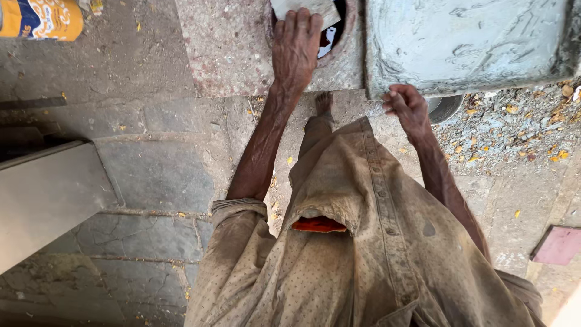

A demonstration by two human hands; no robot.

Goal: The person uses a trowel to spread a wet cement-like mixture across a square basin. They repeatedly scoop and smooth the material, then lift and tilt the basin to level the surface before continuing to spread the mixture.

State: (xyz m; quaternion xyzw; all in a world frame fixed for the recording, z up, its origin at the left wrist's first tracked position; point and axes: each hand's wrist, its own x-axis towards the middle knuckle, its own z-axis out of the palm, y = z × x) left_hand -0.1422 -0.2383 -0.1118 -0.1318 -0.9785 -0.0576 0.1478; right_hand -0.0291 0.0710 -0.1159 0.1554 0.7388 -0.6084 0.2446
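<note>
My left hand [295,48] lies flat on the speckled stone slab [224,48], its fingers resting over the edge of a round hole [339,24] that holds pale scraps of paper or plastic [302,7]. My right hand [407,108] hangs just below the front edge of a grey cement slab [466,42], fingers curled, with nothing visible in it. My dusty brown shirt [357,254] fills the lower middle, and a bare foot [324,103] shows below the left hand.
A yellow and blue sack [40,19] lies at the top left. A pale flat beam [48,200] juts in from the left over cracked paving. Gravel and dry leaves [514,127] lie at the right, a metal rim [445,108] under the cement slab, a pink tile [560,245] at the right edge.
</note>
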